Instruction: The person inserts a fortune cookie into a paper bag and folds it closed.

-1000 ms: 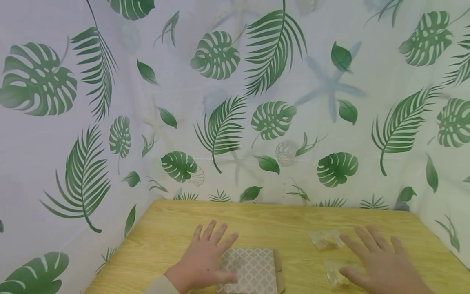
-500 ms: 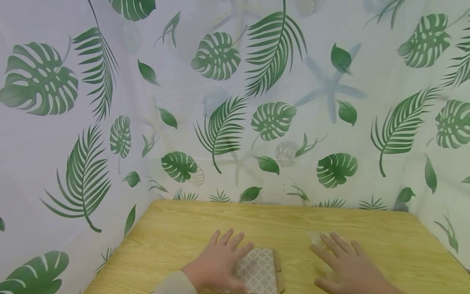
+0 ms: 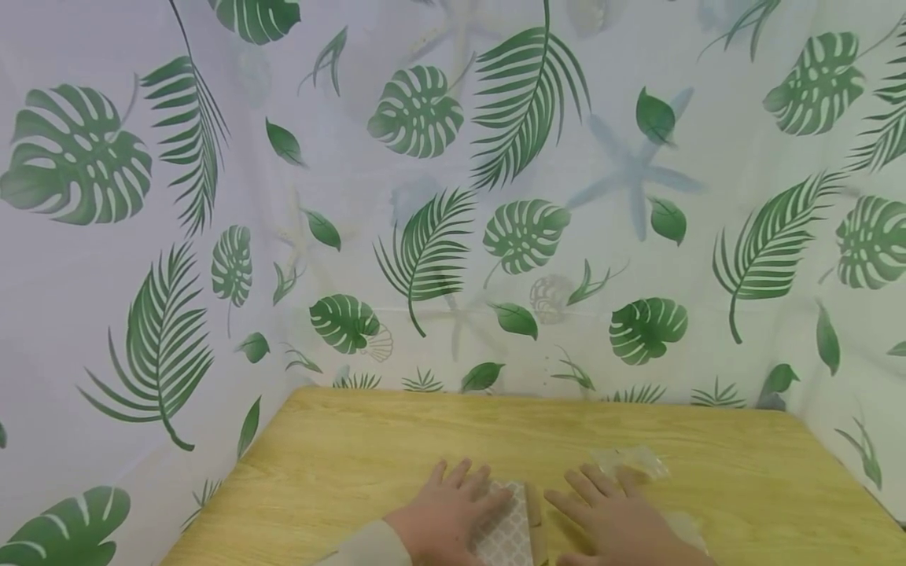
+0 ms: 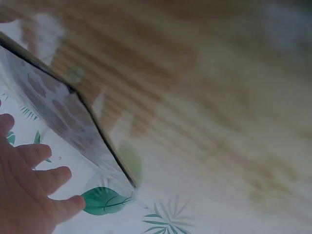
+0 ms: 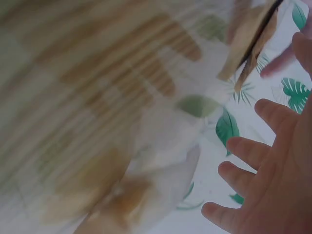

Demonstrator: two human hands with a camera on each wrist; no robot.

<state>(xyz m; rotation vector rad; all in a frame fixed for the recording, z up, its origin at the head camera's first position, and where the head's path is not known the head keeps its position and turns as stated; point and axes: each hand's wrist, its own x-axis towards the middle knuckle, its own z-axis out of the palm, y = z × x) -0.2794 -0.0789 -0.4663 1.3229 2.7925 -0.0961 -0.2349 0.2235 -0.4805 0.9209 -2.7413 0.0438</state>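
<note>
Left hand and right hand spread, empty; only left wrist view reveals a gap above lattice-patterned box beneath left hand.

Head view: fairly bright, soft, even light, can't tell where from; drapes past the counter's far edge go cool lilac L, warmer/yellower nr far R corner. Slight blur on my R fingers. Wrist views: dimmer, hazier; counter v. smeared, way out of focus, w/ glossy streaks & pale glare. L fingers fairly clear there; plastic packet blurry in R wrist view.
</note>
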